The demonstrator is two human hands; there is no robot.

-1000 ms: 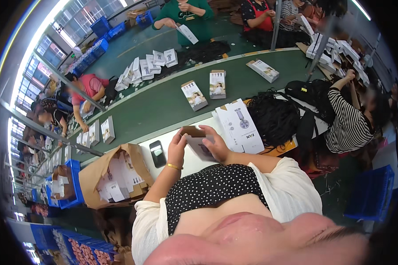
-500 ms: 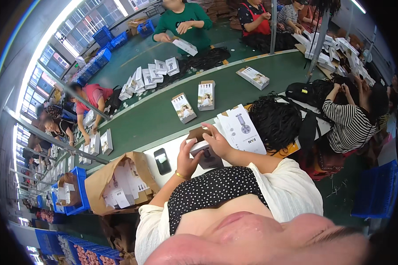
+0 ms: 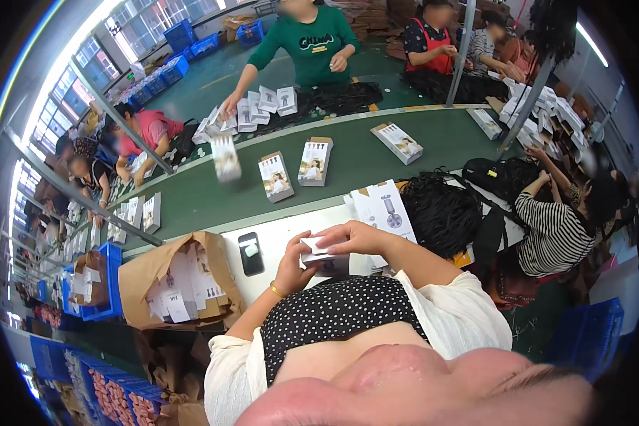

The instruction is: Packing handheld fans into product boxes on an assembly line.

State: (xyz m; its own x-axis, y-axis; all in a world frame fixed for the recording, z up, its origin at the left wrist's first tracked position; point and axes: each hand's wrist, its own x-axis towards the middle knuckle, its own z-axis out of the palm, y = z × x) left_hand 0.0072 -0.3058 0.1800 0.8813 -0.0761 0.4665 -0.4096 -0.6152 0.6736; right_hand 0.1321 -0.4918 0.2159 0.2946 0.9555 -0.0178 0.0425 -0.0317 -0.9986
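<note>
In front of my chest is a small carton (image 3: 331,268) with a white top and a greyish printed side. My left hand (image 3: 293,266) is closed on its left side, the thumb at the near face and the fingers by the top. My right hand (image 3: 355,238) reaches over from the right, its fingers pressed on the carton's white top end. A stack of flat printed cartons (image 3: 385,209) lies just past my right hand. Left of my hands, a black phone (image 3: 250,254) with a small pale object on it rests on the white tabletop (image 3: 280,245).
A brown paper sack (image 3: 224,284) of flat cartons stands at left. Beyond the table, a green conveyor belt (image 3: 348,167) carries several cartons. Black straps (image 3: 440,213) are heaped at right near a co-worker in stripes (image 3: 557,220). Metal posts (image 3: 461,53) rise by the belt.
The carton's raised brown top flap has gone down, and its top now shows white. My right fingers have moved over that top. Across the belt, a co-worker's arm has reached left; a blurred carton appears nearby.
</note>
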